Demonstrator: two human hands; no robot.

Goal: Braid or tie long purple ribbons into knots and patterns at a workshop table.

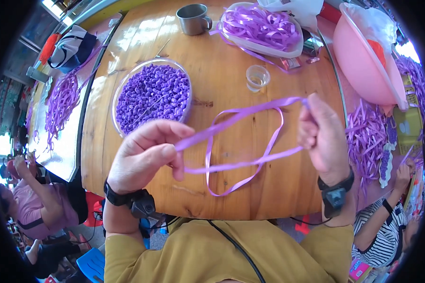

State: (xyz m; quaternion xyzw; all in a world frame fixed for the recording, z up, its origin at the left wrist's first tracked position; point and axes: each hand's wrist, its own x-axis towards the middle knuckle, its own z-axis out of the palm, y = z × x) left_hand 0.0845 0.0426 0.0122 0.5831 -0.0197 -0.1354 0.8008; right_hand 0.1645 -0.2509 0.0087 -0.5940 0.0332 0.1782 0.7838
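Observation:
A long purple ribbon point(238, 114) stretches between my two hands above the wooden table, and part of it loops down below them. My left hand point(148, 153) pinches it between thumb and fingers, close to the near edge of a round clear tub point(190, 101). Purple beads point(151, 96) fill that tub, and a thin needle-like rod lies across them. On the right, my right hand point(322, 137) is closed around the ribbon's other end, the thumb and forefinger pressed together. Whatever sits inside its curled fingers is hidden.
Beyond my hands stand a small clear cup point(258, 78), a metal mug point(193, 20) and a white bowl point(295, 51) heaped with purple ribbon. A pink basin point(363, 52) and more ribbons point(366, 141) are at the right. People work at both sides.

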